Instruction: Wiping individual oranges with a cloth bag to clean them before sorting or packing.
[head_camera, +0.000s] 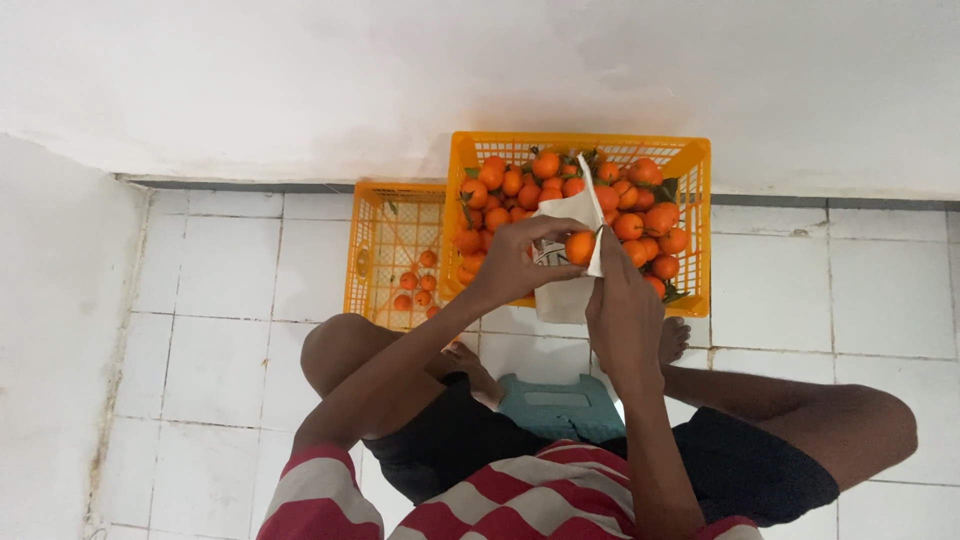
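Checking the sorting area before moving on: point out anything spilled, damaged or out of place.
Nothing stands out. The oranges sit inside the full crate and the nearly empty crate; none lie on the tiled floor. The left hand holds one orange against a white cloth.

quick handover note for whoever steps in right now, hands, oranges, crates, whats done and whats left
Left hand: fingers on the orange, holding it against the white paper.
Right hand: holds the white paper from below and behind.
Full orange crate: straight ahead against the wall, heaped with unwrapped oranges.
Second orange crate: to its left, only a few small oranges on the bottom.
Green stool: between the knees.
Done: one orange picked up and set on the paper.
Left: the paper is not yet closed round it; the heap in the full crate is untouched.
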